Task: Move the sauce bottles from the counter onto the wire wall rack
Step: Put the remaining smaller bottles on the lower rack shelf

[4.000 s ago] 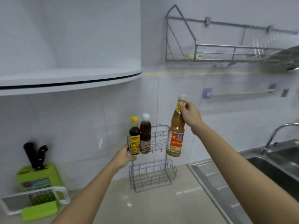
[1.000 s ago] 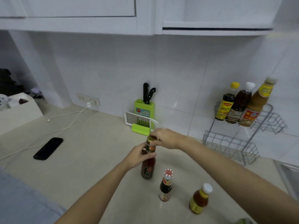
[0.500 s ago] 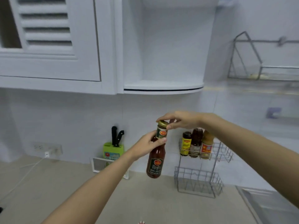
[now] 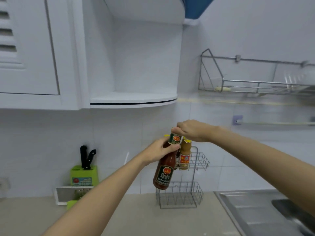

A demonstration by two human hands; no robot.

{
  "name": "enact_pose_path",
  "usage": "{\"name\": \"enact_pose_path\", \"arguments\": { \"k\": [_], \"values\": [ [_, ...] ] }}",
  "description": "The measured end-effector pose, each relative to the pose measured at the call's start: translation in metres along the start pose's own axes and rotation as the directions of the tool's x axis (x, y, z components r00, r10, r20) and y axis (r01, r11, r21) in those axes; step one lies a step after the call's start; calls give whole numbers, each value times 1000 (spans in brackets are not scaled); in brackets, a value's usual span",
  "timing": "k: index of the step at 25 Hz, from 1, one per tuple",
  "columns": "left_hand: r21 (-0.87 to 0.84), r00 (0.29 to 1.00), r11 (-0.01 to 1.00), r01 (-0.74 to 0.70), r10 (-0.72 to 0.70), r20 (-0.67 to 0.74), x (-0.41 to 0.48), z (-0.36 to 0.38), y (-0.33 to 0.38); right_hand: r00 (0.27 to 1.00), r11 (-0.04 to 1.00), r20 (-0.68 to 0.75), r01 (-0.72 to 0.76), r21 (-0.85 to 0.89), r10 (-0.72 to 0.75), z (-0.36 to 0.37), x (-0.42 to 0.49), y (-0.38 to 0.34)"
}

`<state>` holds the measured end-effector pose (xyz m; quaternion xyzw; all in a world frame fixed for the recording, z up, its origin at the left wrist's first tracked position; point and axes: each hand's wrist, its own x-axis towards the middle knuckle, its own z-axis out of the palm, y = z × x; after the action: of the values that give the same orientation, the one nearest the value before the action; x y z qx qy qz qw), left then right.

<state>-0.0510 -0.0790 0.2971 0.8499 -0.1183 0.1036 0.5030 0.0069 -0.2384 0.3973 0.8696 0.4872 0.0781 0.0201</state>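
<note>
A tall red sauce bottle (image 4: 164, 172) with a dark label hangs in the air, slightly tilted, just left of the wire rack (image 4: 199, 165). My left hand (image 4: 159, 151) grips its neck from the left. My right hand (image 4: 191, 130) pinches its cap from above. Behind it, an orange-brown sauce bottle (image 4: 185, 155) stands in the rack's upper basket. Other bottles in that basket are mostly hidden by the red bottle and my hands. The lower basket (image 4: 180, 196) holds nothing.
A green knife block (image 4: 84, 174) with black-handled knives stands at the wall on the left, a white grater tray (image 4: 73, 195) in front of it. A steel sink (image 4: 265, 212) lies at the lower right. A dish rack (image 4: 255, 86) and cupboard shelf (image 4: 133, 100) hang above.
Both hands picked the red sauce bottle up off the counter and carried it right, up to the rack. The view rose and swung right; the other counter bottles dropped out of sight.
</note>
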Motion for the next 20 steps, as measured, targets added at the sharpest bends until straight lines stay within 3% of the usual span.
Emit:
{"name": "enact_pose_path", "arguments": {
  "k": [5, 7, 9, 11, 13, 17, 20],
  "values": [
    [-36, 1000, 999, -11, 11, 14, 4, 15, -1, 975, 967, -28, -221, -130, 219, 20, 0, 2],
    [-52, 1000, 999, -6, 6, 17, 4, 14, -4, 981, 981, -60, -189, -51, 186, 26, 4, 9],
    [-61, 999, 998, 8, -5, 46, 5, 9, -6, 991, 998, -119, -64, -17, 62, 26, 5, 13],
    [-69, 998, 998, 12, -8, 64, 6, 7, -6, 981, 986, -168, 75, -147, -100, 24, 6, 17],
    [-67, 998, 998, 3, 1, 62, 7, 10, -4, 965, 958, -202, 110, -266, -167, 25, 9, 16],
    [-45, 999, 999, 13, -15, -39, 11, 16, -1, 965, 847, -246, -59, -529, -87, 26, 24, 11],
    [137, 995, 991, 4, 9, -97, 21, 21, -13, 993, 751, -113, -86, -655, 16, 34, 30, 9]
  ]
}}
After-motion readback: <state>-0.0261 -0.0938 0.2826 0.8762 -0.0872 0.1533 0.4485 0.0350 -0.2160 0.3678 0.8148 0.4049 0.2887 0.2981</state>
